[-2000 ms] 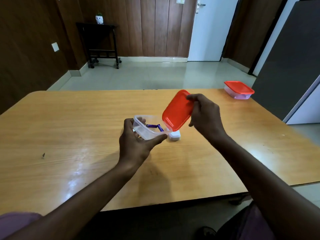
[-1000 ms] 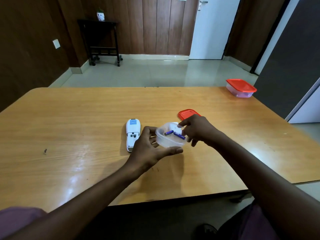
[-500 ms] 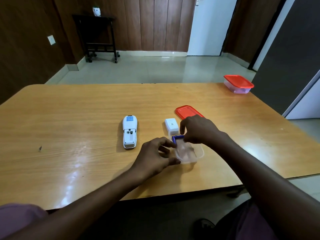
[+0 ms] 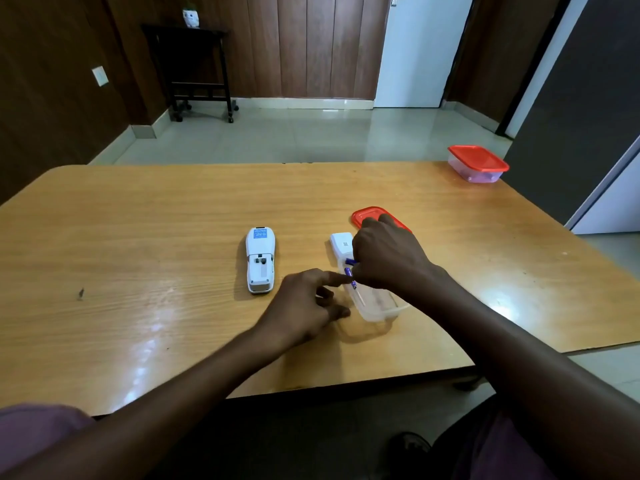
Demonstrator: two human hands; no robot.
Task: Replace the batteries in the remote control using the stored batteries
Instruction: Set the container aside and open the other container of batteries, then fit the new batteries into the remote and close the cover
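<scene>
The white remote control (image 4: 260,263) lies face down on the wooden table (image 4: 138,258), its battery bay open. Its white cover (image 4: 341,243) lies to the right. A clear plastic container (image 4: 375,304) rests on the table in front of me, its red lid (image 4: 369,215) behind it. My right hand (image 4: 388,258) pinches two purple batteries (image 4: 349,271) above the container's far rim. My left hand (image 4: 304,303) hovers beside the container with a finger stretched toward the batteries, holding nothing.
A second clear box with a red lid (image 4: 477,163) stands at the table's far right corner. Beyond the table are a tiled floor, a dark side table (image 4: 194,67) on wheels and a white door (image 4: 419,50).
The lid was laid on the table behind the container. The container came down onto the table, my left hand let go of it, and my right hand took the batteries out.
</scene>
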